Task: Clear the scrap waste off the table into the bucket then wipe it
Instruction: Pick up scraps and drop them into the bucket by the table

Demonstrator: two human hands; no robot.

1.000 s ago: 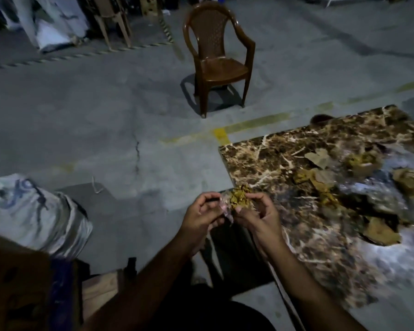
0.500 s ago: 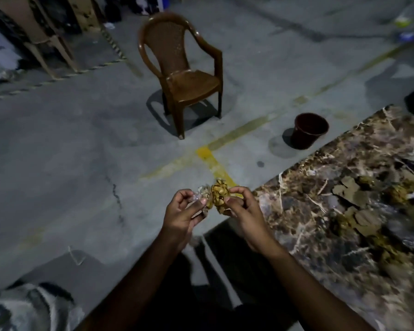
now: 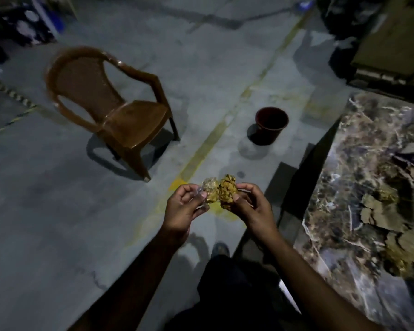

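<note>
My left hand (image 3: 184, 206) pinches a pale, shiny crumpled scrap (image 3: 209, 191). Right beside it, my right hand (image 3: 253, 206) pinches a yellow-brown crumpled scrap (image 3: 227, 191), and the two wads touch in mid-air over the floor, left of the table. The dark red bucket (image 3: 270, 125) stands on the floor ahead and a little to the right, apart from both hands. The marble-patterned table (image 3: 339, 177) fills the right side, with several torn brown scraps (image 3: 378, 211) lying on it.
A brown plastic chair (image 3: 110, 111) stands on the concrete floor to the left of the bucket. A yellow painted line (image 3: 215, 137) crosses the floor. Dark boxes or furniture (image 3: 390, 44) sit at the back right. My foot (image 3: 220, 249) shows below the hands.
The view has swung right, bringing the bucket into sight and closer. My hands have kept hold of the scraps and stayed together, now further from the table's corner.
</note>
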